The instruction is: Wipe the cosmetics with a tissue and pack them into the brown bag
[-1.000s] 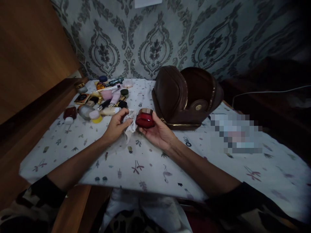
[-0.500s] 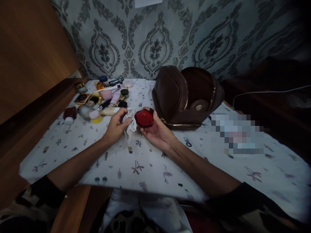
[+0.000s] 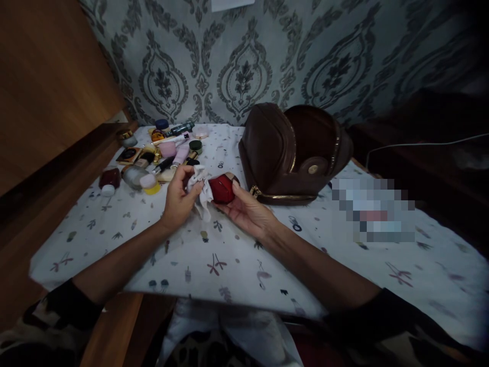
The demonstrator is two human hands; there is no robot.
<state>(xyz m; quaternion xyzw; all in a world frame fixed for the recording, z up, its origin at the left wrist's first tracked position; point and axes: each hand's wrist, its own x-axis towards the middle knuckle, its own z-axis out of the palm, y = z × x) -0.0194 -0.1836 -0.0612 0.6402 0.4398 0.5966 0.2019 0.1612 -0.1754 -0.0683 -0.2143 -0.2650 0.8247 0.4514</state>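
Note:
Near the middle of the table, my right hand (image 3: 250, 211) grips a faceted red bottle (image 3: 222, 189) by its right end. My left hand (image 3: 179, 199) pinches a crumpled white cloth (image 3: 201, 191), which lies against the bottle's left side and covers part of it. Both hands are raised a little above the patterned white tablecloth (image 3: 179, 260). Just beyond the left hand, several cosmetics lie in a loose group, among them a pink jar (image 3: 167, 149) and a small jar with a yellow base (image 3: 150, 184).
An unzipped brown leather bag (image 3: 267, 148) stands behind my right hand. A dark red bottle with a white cap (image 3: 109, 179) lies at the left. A blurred-out flat item (image 3: 372, 209) rests at the right. A wooden cabinet (image 3: 49, 76) borders the left side.
The red bottle has turned and tilted in my right hand. My left hand has shifted slightly left, with the cloth now covering more of the bottle's left end.

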